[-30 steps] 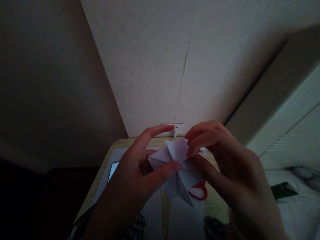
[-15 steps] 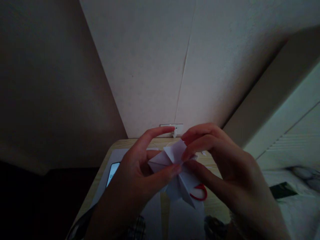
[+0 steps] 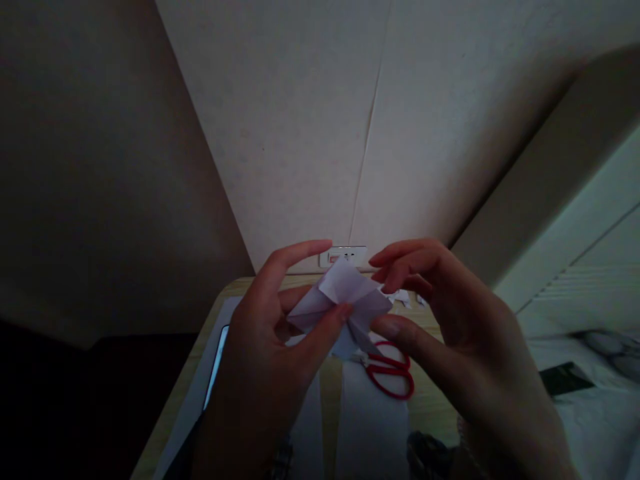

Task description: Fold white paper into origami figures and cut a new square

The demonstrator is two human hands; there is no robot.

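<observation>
A folded piece of white paper (image 3: 353, 293) with several creased flaps is pinched in my left hand (image 3: 280, 333). The thumb presses on its middle, the index finger reaches out above it, and the other fingers are behind, partly hidden. Just to the right is my right hand (image 3: 450, 320), its thumb and fingers spread apart around the paper's right edge. It grips nothing; whether the thumb tip brushes the paper I cannot tell. Below the paper, red-handled scissors (image 3: 390, 372) lie on the table, their blades mostly covered.
White paper sheets (image 3: 373, 427) lie on the light wooden table (image 3: 330, 400). A phone (image 3: 216, 367) is partly hidden behind my left hand. Small paper scraps (image 3: 400, 298) sit near the back edge, below a wall socket (image 3: 350, 255). White furniture (image 3: 565, 267) stands at right.
My right hand has let go of the paper and opened, moving slightly right. The paper has risen a little and turned in my left hand, and more of the scissors and scraps shows.
</observation>
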